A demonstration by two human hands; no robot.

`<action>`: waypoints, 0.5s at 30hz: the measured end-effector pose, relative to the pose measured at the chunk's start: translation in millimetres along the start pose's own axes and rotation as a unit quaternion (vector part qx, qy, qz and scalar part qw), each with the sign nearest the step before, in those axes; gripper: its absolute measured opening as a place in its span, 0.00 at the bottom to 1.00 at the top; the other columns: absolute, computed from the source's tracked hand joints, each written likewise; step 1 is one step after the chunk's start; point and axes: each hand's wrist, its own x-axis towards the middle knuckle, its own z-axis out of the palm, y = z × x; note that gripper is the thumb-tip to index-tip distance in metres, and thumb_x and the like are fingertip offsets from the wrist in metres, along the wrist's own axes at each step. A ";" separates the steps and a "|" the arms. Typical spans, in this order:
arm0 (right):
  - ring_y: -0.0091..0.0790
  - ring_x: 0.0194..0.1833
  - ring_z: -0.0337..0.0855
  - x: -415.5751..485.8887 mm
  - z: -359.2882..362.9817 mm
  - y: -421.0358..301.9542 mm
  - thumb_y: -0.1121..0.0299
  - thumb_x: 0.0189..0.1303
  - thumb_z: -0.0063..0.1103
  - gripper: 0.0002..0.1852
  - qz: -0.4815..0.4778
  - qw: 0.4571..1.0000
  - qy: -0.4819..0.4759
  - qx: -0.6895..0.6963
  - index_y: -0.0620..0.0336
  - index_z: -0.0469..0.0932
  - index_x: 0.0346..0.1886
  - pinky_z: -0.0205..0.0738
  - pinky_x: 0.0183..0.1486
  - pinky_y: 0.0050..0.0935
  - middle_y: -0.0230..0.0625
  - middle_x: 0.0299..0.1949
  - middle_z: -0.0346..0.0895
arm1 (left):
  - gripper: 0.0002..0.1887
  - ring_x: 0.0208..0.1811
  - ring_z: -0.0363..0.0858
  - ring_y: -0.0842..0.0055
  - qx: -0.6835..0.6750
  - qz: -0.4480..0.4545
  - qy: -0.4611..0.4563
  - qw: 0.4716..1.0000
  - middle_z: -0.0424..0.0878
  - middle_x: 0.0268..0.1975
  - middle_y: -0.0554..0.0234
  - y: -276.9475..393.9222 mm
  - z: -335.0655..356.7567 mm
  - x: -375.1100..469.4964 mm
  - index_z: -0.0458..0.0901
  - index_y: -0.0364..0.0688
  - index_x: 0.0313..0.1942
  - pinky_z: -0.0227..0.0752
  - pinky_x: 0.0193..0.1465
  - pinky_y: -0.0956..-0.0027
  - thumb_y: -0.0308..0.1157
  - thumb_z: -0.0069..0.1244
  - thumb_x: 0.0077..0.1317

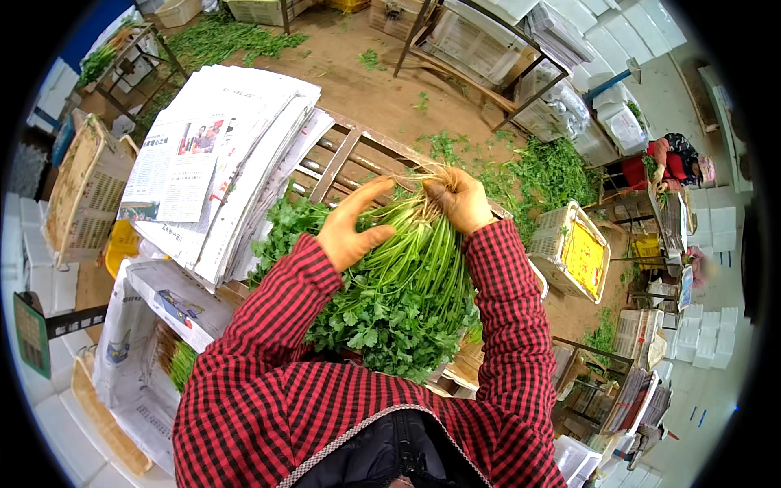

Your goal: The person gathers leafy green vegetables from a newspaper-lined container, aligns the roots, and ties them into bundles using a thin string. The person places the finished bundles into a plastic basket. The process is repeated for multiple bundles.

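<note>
A large bunch of leafy green herbs with pale roots, looking like coriander (pixel 390 305), lies in front of my body, roots away from me and leaves near my chest. My right hand (pixel 460 198), in an orange glove, is closed around the root end of the stems. My left hand (pixel 357 226), gloved alike, is at the left of the stems with thumb and fingers apart. More leafy greens lie under my left forearm, beside a thick stack of newspapers (pixel 183 165) on the metal-framed rack (pixel 341 160).
At lower left stands a newspaper-lined box (pixel 137 366) with bundled greens, near a scale display (pixel 32 334). A plastic crate (pixel 552 244) stands right of the rack. Loose greens (pixel 549 174) litter the floor. A co-worker in red (pixel 662 161) is at another rack at far right.
</note>
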 end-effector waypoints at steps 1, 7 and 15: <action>0.33 0.37 0.83 -2.0 -3.1 -0.2 0.59 0.65 0.64 0.16 -0.003 0.998 0.025 -0.064 0.65 0.81 0.44 0.78 0.42 0.32 0.40 0.35 0.84 | 0.50 0.73 0.60 0.56 0.022 0.006 0.025 0.999 0.64 0.69 0.42 2.3 -2.6 -6.6 0.65 0.39 0.68 0.53 0.74 0.52 0.72 0.47 0.58; 0.38 0.32 0.84 -24.0 -2.8 -10.5 0.56 0.66 0.62 0.18 -0.062 0.989 0.123 -0.049 0.66 0.81 0.43 0.77 0.36 0.34 0.45 0.32 0.83 | 0.50 0.73 0.58 0.51 0.282 0.064 0.012 0.957 0.62 0.71 0.43 27.2 35.5 -22.5 0.61 0.38 0.69 0.49 0.75 0.49 0.67 0.51 0.58; 0.44 0.46 0.83 -38.8 -1.2 -14.8 0.50 0.66 0.59 0.25 -0.088 0.993 0.058 -0.058 0.63 0.76 0.54 0.76 0.48 0.37 0.49 0.44 0.82 | 0.42 0.67 0.66 0.48 0.194 0.044 -0.065 0.978 0.67 0.64 0.33 2.5 50.5 -7.8 0.53 0.29 0.69 0.61 0.69 0.56 0.42 0.57 0.63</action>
